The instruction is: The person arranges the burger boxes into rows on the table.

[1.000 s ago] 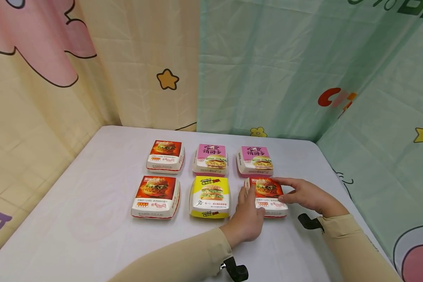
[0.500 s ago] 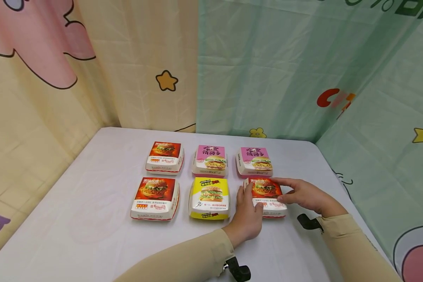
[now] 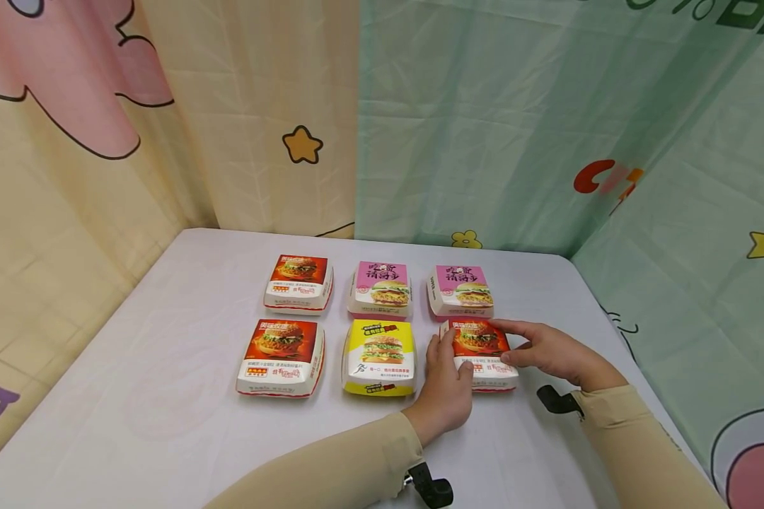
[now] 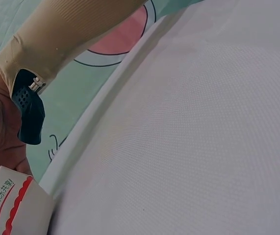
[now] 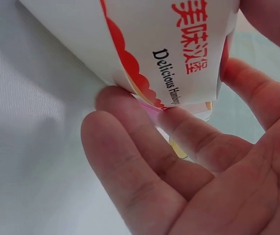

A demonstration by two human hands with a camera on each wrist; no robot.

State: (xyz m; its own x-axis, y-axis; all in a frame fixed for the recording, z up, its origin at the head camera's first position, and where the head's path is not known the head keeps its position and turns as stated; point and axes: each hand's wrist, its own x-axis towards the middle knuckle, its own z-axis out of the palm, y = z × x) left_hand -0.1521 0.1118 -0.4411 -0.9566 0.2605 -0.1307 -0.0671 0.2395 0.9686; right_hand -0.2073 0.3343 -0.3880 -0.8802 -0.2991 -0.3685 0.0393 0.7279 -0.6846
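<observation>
A red and white hamburger box (image 3: 484, 364) sits at the right end of the near row in the head view. My left hand (image 3: 442, 392) holds its left side, with the thumb at the front edge. At the opposite side my right hand (image 3: 557, 353) grips the box, index finger by the far corner and thumb on the right side. In the right wrist view, the fingers (image 5: 193, 137) lie against the printed side of the box (image 5: 179, 54). The left wrist view shows a box corner (image 4: 22, 208) beside my right hand (image 4: 2, 129); my left hand is out of that view.
A yellow burger box (image 3: 378, 357) and a red one (image 3: 280, 357) complete the near row. Behind stand another red box (image 3: 299, 283) and two pink ones, left (image 3: 380, 288) and right (image 3: 460, 290). Printed curtains (image 3: 458, 127) enclose the white table (image 3: 165, 396).
The held hamburger box has shifted very slightly left. My left thumb has moved a little up and left along its front. My right hand and the other boxes look nearly unchanged.
</observation>
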